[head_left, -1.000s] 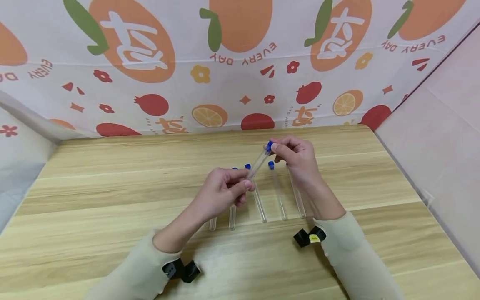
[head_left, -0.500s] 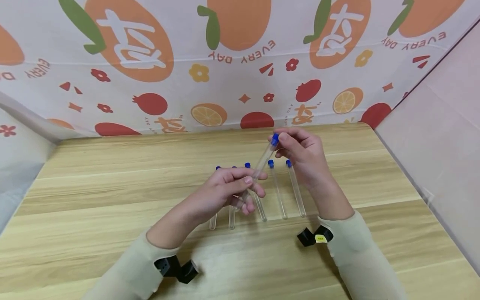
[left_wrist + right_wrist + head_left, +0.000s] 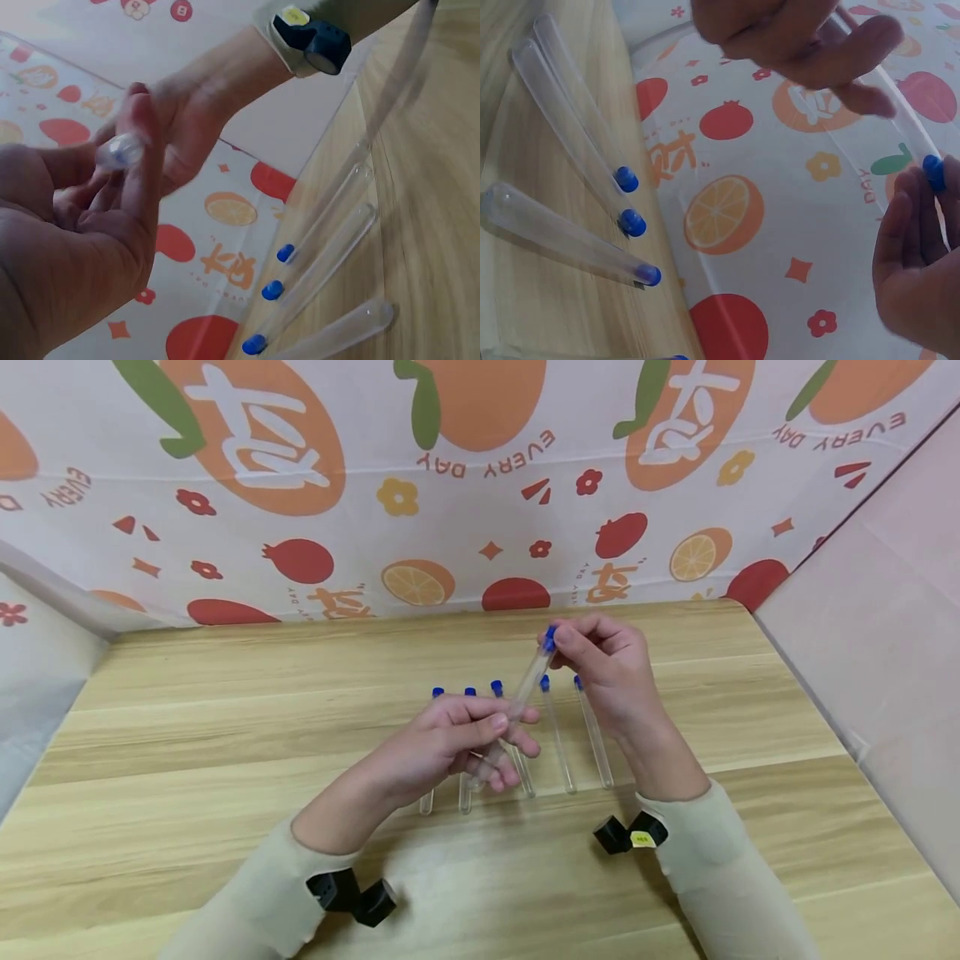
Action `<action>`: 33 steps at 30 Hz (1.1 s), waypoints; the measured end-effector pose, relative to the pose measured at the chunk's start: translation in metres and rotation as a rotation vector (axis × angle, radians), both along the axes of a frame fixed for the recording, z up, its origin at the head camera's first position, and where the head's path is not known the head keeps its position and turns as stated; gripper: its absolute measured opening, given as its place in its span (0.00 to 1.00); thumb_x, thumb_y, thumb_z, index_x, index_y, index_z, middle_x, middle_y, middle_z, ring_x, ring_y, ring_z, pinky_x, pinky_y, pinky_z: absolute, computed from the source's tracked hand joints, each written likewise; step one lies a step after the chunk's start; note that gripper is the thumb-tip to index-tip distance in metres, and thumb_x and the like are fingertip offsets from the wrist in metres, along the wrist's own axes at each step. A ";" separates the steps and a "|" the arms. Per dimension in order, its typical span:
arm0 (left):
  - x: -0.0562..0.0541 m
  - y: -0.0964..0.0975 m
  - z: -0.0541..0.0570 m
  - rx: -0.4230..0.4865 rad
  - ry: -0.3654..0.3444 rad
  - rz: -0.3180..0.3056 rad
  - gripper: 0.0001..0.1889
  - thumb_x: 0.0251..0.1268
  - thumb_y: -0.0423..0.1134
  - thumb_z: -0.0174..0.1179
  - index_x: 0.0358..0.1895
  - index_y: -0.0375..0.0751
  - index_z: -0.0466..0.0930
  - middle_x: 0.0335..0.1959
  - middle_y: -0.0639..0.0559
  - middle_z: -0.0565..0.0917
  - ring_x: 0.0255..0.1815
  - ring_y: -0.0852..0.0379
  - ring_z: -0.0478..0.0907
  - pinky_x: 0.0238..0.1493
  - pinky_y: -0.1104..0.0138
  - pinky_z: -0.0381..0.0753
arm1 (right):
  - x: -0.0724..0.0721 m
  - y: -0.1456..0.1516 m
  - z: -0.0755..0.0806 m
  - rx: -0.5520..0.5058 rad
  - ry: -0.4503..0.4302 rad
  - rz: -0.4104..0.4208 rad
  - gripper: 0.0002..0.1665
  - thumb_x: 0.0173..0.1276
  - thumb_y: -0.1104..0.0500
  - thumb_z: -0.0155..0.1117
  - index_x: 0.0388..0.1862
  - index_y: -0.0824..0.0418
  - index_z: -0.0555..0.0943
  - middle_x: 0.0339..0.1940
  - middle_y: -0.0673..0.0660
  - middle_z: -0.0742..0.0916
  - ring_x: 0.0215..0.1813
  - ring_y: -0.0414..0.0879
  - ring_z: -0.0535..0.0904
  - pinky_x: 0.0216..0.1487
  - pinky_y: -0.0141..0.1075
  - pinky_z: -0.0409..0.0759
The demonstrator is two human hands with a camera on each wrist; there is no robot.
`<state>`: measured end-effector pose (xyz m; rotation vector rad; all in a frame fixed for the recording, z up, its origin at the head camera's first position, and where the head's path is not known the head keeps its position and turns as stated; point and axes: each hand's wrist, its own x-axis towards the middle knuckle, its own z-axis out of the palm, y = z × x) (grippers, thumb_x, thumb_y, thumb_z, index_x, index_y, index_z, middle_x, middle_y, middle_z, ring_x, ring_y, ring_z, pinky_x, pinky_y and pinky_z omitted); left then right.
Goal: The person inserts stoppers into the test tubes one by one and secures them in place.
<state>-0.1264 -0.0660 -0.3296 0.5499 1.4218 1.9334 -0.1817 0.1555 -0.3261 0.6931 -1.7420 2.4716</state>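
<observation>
A clear test tube (image 3: 529,685) with a blue cap (image 3: 551,639) is held tilted above the table, its capped end up and to the right. My left hand (image 3: 438,742) pinches the tube's body between thumb and fingers, the other fingers spread out beneath it. With thumb and fingertips my right hand (image 3: 606,667) pinches the cap; in the right wrist view the cap (image 3: 934,172) sits at the tube's end. Under the hands, several capped test tubes (image 3: 557,739) lie side by side, blue caps toward the back. The left hand partly covers some of them.
The tubes lie on a wood-grain table (image 3: 187,777). Behind its back edge hangs a white cloth (image 3: 465,527) printed with fruit. A pale wall (image 3: 885,635) stands along the right side. Each sleeve carries a black wrist camera (image 3: 352,897).
The held tube and my right hand have moved up and slightly right. Fingers of my left hand have spread, and more of the tube shows. In the last half second little has moved.
</observation>
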 end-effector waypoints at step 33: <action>0.000 0.013 -0.018 -0.240 0.266 0.378 0.12 0.73 0.32 0.58 0.52 0.29 0.83 0.35 0.40 0.88 0.29 0.53 0.85 0.33 0.63 0.88 | 0.001 -0.006 -0.012 0.108 0.011 -0.071 0.12 0.73 0.67 0.61 0.53 0.63 0.83 0.43 0.56 0.91 0.43 0.48 0.88 0.44 0.36 0.86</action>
